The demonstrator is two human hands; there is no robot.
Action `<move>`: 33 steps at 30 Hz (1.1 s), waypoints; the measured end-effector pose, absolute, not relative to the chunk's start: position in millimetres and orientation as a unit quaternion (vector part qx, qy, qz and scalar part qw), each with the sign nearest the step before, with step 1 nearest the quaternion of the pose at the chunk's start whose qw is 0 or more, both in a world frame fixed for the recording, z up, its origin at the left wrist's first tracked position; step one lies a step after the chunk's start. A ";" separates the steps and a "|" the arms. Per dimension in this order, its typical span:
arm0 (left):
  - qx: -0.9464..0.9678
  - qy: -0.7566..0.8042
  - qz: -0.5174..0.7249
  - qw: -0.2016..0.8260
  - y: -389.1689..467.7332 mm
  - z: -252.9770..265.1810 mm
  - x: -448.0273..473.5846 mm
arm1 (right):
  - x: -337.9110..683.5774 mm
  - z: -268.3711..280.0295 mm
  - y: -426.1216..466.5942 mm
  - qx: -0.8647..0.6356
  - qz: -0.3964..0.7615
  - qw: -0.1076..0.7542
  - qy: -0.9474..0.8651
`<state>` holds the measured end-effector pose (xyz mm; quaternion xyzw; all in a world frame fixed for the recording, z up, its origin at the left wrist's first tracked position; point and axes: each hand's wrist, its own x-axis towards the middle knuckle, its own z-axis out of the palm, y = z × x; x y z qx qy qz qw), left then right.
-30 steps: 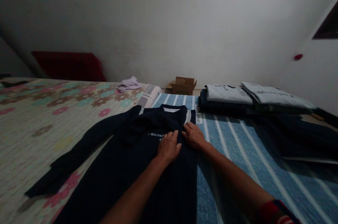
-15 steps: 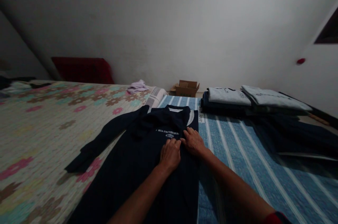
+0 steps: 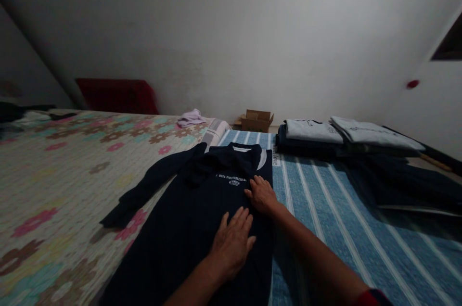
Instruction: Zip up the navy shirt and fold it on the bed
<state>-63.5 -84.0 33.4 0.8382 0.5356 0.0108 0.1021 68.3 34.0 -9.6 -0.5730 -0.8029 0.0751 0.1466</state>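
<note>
A dark navy sweatshirt [image 3: 202,219] lies spread with its collar away from me and small white lettering across the chest. One sleeve [image 3: 155,183] stretches out to the left; on the right the garment has a straight edge, and I cannot see a sleeve reaching out there. My left hand [image 3: 233,239] rests flat on the middle of the cloth, its fingers apart. Just right of the lettering, my right hand [image 3: 263,194] lies on the cloth near that edge with fingers spread. Neither hand grips anything.
Folded light shirts [image 3: 314,131] sit on dark folded clothes at the back right, with a dark garment [image 3: 407,183] nearer. A floral cover [image 3: 90,157] is on the left, a blue striped cover [image 3: 325,214] on the right. A cardboard box [image 3: 254,122] and lilac cloth [image 3: 191,118] stand behind.
My left hand has moved back toward me, and its bent fingers have flattened out on the sweatshirt. My right hand stays almost in place. The two hands are now farther apart.
</note>
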 end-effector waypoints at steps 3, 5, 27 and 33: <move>0.832 0.539 -0.014 0.130 -85.4 32.9 -67.5 | 65.7 -11.8 29.5 -0.574 0.078 0.144 -0.803; 0.830 0.539 -0.029 0.140 -85.0 33.1 -69.5 | 65.5 -12.0 27.4 -0.574 0.079 0.144 -0.802; 0.804 0.586 0.099 0.001 53.4 91.3 -92.4 | 46.6 -8.1 16.2 -0.591 0.147 0.159 -0.777; 0.697 0.715 0.050 -0.021 135.7 109.6 -122.0 | 44.7 -10.9 19.2 -0.593 0.164 0.164 -0.771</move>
